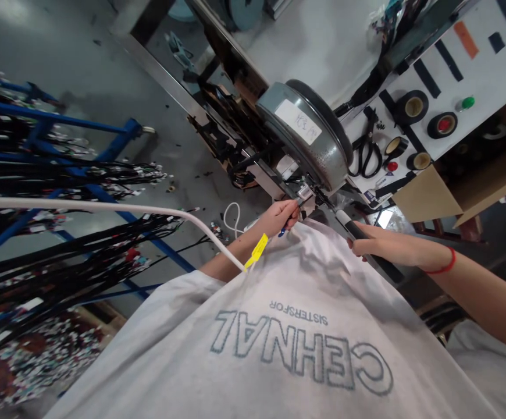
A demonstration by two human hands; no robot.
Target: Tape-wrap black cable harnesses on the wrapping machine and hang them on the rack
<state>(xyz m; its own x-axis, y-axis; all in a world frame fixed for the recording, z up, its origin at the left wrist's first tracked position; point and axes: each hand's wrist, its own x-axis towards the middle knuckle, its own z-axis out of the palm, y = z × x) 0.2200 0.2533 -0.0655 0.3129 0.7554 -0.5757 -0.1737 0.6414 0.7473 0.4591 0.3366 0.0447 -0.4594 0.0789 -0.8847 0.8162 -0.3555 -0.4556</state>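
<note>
My left hand [282,216] is closed in a pinch beside a silver metal part [304,192] under a round grey metal drum [303,137]. What its fingers hold is mostly hidden; a small blue bit [281,231] shows below them. My right hand [373,243] is wrapped round a long dark bar [386,267] with a pale end toward the drum. A handwritten white label [297,121] sticks to the drum. Near my left forearm hangs a thick white cable [200,224] with a yellow tag [257,250].
Blue racks [61,119] loaded with black wire harnesses [91,250] stand at left. On the white table [471,96] at upper right lie black scissors [369,148], tape rolls [411,107] and tape strips. A cardboard box [431,198] stands at right.
</note>
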